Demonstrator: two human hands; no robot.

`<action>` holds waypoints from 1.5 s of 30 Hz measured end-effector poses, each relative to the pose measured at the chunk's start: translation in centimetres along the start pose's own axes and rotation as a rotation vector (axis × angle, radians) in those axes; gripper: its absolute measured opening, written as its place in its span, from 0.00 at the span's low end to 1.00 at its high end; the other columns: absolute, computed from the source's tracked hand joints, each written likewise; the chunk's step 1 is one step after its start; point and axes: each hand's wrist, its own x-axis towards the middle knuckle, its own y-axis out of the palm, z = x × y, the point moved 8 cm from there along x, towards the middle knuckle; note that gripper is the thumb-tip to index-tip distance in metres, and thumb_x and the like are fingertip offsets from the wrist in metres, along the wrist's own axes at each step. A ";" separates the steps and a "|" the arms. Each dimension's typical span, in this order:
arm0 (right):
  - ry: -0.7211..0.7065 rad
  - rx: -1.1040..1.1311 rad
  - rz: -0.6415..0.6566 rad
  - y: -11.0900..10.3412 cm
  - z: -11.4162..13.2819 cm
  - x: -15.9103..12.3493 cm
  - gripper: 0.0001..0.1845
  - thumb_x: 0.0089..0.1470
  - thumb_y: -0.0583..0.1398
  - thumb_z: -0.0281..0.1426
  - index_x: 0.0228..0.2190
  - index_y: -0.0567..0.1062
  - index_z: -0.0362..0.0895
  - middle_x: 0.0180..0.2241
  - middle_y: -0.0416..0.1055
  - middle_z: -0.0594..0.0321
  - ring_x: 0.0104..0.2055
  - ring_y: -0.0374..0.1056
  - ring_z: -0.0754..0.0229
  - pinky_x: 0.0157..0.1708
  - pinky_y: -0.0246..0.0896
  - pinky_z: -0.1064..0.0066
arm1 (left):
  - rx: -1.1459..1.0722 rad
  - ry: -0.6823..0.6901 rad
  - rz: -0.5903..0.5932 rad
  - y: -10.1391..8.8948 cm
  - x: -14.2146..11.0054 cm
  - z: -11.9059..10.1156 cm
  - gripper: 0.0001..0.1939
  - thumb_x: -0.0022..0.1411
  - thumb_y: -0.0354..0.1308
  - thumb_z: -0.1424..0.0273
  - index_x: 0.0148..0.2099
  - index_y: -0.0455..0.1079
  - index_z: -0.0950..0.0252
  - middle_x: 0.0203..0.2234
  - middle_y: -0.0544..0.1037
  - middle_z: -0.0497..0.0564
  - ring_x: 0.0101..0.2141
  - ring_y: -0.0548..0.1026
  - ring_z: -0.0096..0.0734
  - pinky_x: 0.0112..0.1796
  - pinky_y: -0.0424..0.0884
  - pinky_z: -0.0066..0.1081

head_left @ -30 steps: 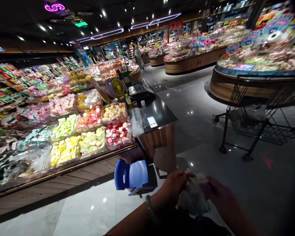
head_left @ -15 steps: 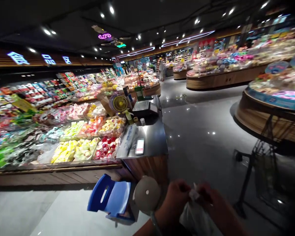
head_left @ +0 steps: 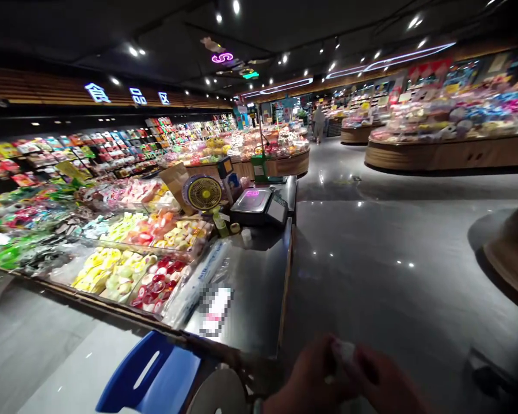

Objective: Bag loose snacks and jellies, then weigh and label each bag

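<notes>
Low in the head view, in shadow, my left hand (head_left: 313,371) and my right hand (head_left: 382,376) are close together. Their fingers are closed on the gathered top of a whitish plastic bag (head_left: 345,351), which shows between the fingertips. The bag's body below is dark and mostly hidden by my hands. Ahead and to the left is a metal counter (head_left: 259,287), with a roll of clear plastic bags (head_left: 205,279) along its left side and a blurred-out flat item (head_left: 217,310) near its front edge.
A weighing scale (head_left: 252,201) and a small yellow fan (head_left: 204,192) stand farther back. Bins of wrapped sweets (head_left: 159,282) border the counter's left. A blue chair (head_left: 168,368) and a round stool (head_left: 220,394) sit below. A rounded wooden display (head_left: 515,247) is at right; a person (head_left: 318,123) stands far off.
My view has come nearer the counter and turned; the counter looks larger, and the chair and stool have slid down-left. My hands sit slightly lower, still on the bag.
</notes>
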 end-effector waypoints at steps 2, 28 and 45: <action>-0.026 0.051 0.063 -1.5 -0.6 4.1 0.24 0.56 0.58 0.51 0.21 0.68 0.45 0.20 0.68 0.66 0.25 0.63 0.62 0.25 0.55 0.73 | 0.010 0.053 -0.058 0.0 4.0 -0.6 0.37 0.43 0.76 0.68 0.55 0.65 0.63 0.34 0.76 0.48 0.33 0.74 0.29 0.37 0.68 0.29; -0.430 0.235 0.431 -16.3 -1.0 51.9 0.16 0.53 0.63 0.41 0.41 0.76 0.46 0.32 0.73 0.63 0.30 0.68 0.60 0.32 0.65 0.68 | 0.451 0.182 -0.973 -7.9 43.3 -12.5 0.06 0.51 0.69 0.73 0.34 0.84 0.59 0.31 0.83 0.52 0.34 0.78 0.38 0.39 0.72 0.33; -0.694 0.134 0.511 -5.7 1.7 79.6 0.21 0.58 0.58 0.37 0.52 0.75 0.48 0.58 0.70 0.49 0.33 0.72 0.59 0.40 0.73 0.58 | 0.172 0.383 -1.384 -35.9 52.2 -27.8 0.15 0.46 0.70 0.63 0.36 0.80 0.65 0.27 0.79 0.46 0.28 0.72 0.29 0.32 0.68 0.29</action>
